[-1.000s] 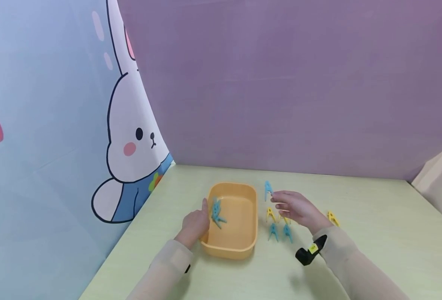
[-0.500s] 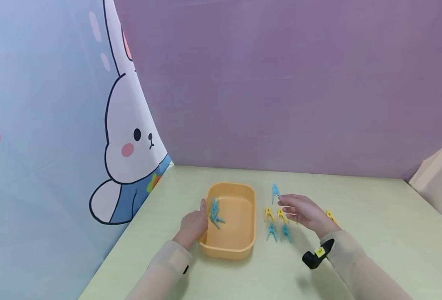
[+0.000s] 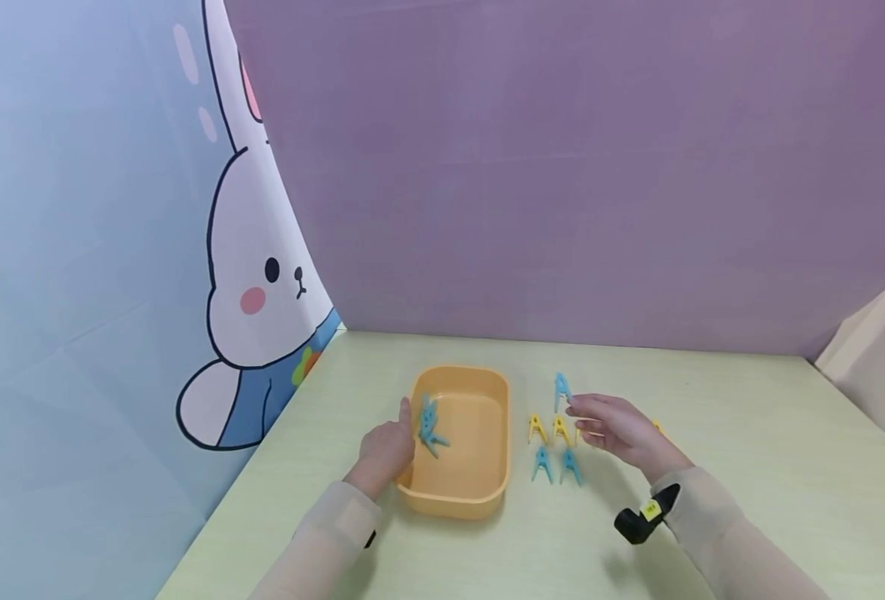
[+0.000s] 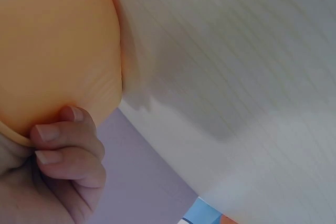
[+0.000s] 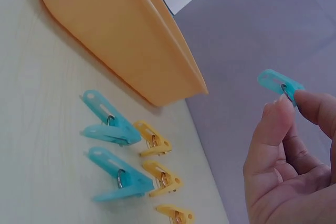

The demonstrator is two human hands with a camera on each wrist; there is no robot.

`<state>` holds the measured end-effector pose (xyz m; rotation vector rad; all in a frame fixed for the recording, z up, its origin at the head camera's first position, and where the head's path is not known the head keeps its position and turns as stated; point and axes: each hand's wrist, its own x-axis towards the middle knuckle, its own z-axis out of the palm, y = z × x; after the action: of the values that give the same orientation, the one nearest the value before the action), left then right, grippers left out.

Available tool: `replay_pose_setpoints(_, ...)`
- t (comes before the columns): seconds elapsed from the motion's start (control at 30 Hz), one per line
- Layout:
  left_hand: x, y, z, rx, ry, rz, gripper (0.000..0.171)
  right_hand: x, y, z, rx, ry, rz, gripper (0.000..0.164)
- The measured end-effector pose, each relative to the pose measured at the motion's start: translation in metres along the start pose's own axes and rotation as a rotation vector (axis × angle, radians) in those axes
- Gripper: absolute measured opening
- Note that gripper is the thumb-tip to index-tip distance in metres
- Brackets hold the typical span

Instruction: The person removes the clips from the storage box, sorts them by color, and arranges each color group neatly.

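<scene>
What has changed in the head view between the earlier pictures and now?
The right hand, pinching a light-blue plastic clothespin, has moved right, away from the orange rectangular plastic basin, and slightly down in view. Nothing was newly grasped or released. The left hand stays on the basin's rim; the clothespins inside and the visible yellow plastic clothespins stayed put.

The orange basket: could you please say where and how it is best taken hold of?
Probably by its right rim, pinched from above: that raised edge is bare and faces the left hand across the basket, while clothespins close outside crowd a side approach.
</scene>
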<state>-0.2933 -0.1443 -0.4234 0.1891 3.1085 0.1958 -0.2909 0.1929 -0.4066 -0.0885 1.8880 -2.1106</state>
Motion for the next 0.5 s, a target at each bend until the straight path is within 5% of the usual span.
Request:
replay_pose_setpoints(0.2,-0.001,0.0,0.0,-0.005,0.0,0.005,0.061,-0.004,0.003,-0.005,0.006,0.009,0.014,0.015)
replay_pose_setpoints(0.5,0.001,0.0,0.0,0.003,-0.003,0.005,0.061,-0.007,0.01,-0.014,-0.016,0.058,0.04,0.048)
